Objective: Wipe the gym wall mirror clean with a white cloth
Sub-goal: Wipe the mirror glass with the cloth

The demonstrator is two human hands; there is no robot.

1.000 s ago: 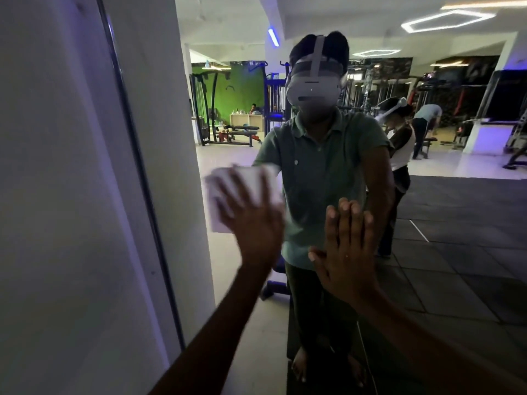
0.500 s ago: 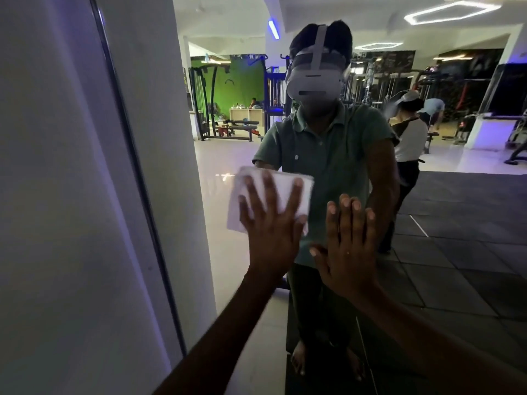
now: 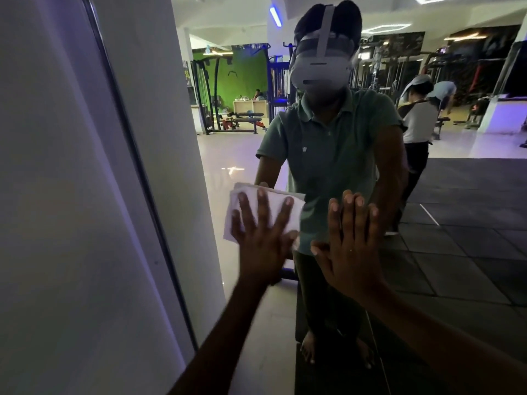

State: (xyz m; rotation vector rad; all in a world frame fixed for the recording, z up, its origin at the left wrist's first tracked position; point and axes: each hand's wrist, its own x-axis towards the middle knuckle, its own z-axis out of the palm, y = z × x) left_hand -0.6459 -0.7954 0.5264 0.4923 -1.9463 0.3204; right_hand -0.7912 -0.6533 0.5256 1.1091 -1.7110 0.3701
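Two hands are being held flat against the mirror (image 3: 470, 223). One white cloth (image 3: 273, 205), folded into a pad, is being pressed to the glass under the spread, straight fingers of the left hand (image 3: 263, 240); nothing is being gripped. Just to its right, the right hand (image 3: 349, 252) is being laid bare on the glass, fingers straight and together. The cloth is judged to be soft, light and limp, likely to bunch or slide, so it is best being held under the whole palm. Beyond the hands, one mirror frame edge (image 3: 137, 166) is running up to the left.
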